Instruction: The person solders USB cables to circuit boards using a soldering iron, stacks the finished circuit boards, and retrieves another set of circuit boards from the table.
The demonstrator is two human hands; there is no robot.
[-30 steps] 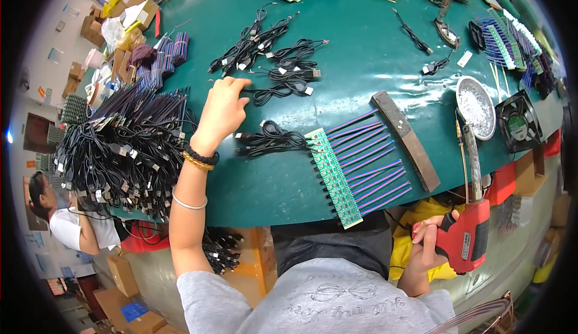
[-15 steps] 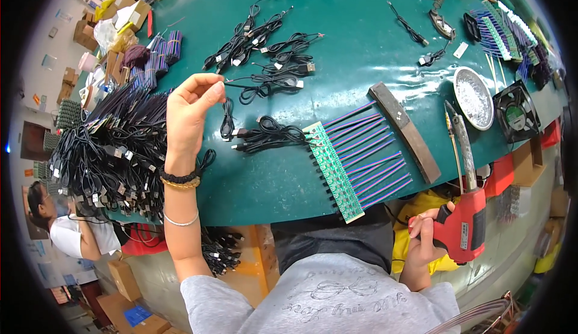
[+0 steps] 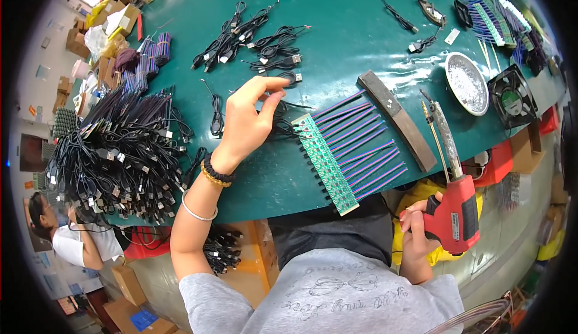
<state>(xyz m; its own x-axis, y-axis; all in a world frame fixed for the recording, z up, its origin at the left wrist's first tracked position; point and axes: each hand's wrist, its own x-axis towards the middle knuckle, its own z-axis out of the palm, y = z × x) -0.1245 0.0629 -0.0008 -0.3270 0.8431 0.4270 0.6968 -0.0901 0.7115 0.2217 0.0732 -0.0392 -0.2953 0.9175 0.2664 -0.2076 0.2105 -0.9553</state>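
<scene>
My left hand (image 3: 248,117) is over the table with thumb and forefinger pinched on a black USB cable (image 3: 290,78), mostly hidden behind the fingers. Close beside it, a row of joined green circuit boards (image 3: 328,168) lies at a slant. Several ribbon wires (image 3: 361,144) of blue, pink and black run from its right side. Black cables (image 3: 286,128) meet its upper left end, partly covered by my hand. At the lower right my right hand (image 3: 419,228) grips a red soldering gun (image 3: 456,216), its tip pointing up and away from the boards.
A dark bar (image 3: 397,120) lies across the wires' far ends. Beyond the soldering gun are a bowl of silvery bits (image 3: 466,87) and a small black fan (image 3: 512,98). A big heap of USB cables (image 3: 114,165) fills the left side; more cables (image 3: 235,36) lie farther back.
My left hand has moved right, toward the boards' upper end, pulling the pinched cable along. The right hand still holds the soldering gun, now slightly more to the left in view.
</scene>
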